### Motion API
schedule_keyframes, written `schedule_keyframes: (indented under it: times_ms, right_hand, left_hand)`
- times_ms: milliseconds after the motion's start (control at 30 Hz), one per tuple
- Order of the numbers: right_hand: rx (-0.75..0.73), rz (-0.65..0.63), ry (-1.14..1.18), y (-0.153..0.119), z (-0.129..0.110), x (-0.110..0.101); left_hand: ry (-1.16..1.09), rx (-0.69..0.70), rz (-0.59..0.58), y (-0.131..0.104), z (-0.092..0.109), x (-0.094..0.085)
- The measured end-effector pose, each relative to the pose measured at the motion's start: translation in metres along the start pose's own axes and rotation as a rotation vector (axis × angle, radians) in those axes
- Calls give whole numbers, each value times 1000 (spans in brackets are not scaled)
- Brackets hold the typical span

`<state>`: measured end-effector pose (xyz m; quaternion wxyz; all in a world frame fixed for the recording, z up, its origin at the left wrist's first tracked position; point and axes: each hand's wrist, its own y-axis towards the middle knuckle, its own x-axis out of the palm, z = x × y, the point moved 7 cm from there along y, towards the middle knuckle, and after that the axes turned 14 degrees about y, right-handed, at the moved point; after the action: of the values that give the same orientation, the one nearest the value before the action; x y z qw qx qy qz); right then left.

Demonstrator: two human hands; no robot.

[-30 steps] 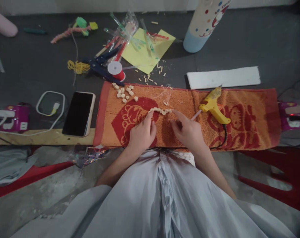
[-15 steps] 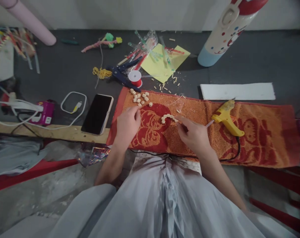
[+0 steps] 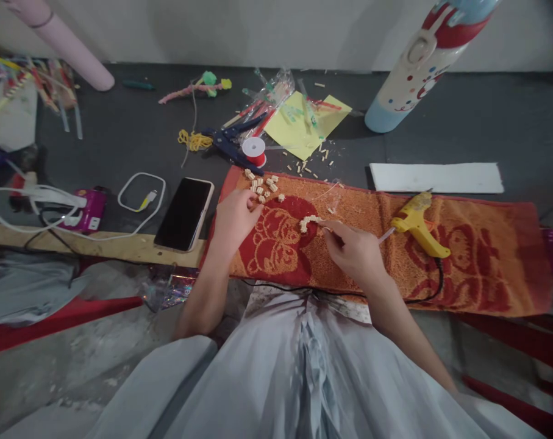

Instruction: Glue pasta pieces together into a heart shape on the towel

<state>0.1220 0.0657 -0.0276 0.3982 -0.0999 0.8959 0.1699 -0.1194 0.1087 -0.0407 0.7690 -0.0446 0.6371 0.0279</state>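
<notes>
My right hand [image 3: 352, 247] pinches the right end of a curved chain of small cream-coloured pieces [image 3: 309, 222] just above an orange and red towel [image 3: 349, 268]. My left hand [image 3: 239, 216] is at the towel's left part, thumb and forefinger slightly apart, beside a cluster of loose cream pieces [image 3: 258, 185]. Its other fingers are curled out of sight. To the right of my right hand, a yellow glue gun [image 3: 417, 225] lies on the towel with a glue stick sticking out of its back.
Behind the towel are navy pliers [image 3: 230, 143], a red thread spool [image 3: 254, 150] and yellow paper [image 3: 299, 134] with cut bits around it. A phone [image 3: 185, 213] lies left, a white strip [image 3: 436, 178] right. A bottle [image 3: 404, 85] stands at the back. The glue gun's black cord [image 3: 441, 283] runs along the front edge.
My left hand has shifted slightly towards the loose pieces and its thumb and forefinger have parted. My right hand still holds the chain, turned a little. The whole view has tilted slightly upward.
</notes>
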Motion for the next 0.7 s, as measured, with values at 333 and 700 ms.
schedule_keyframes:
  times_ms: [333, 700]
  right_hand:
    - [-2, -14, 21, -1, 0, 2]
    - [2, -23, 25, -3, 2, 4]
  left_hand:
    - [48, -1, 45, 4, 12, -3]
    - [54, 92, 56, 5, 21, 1]
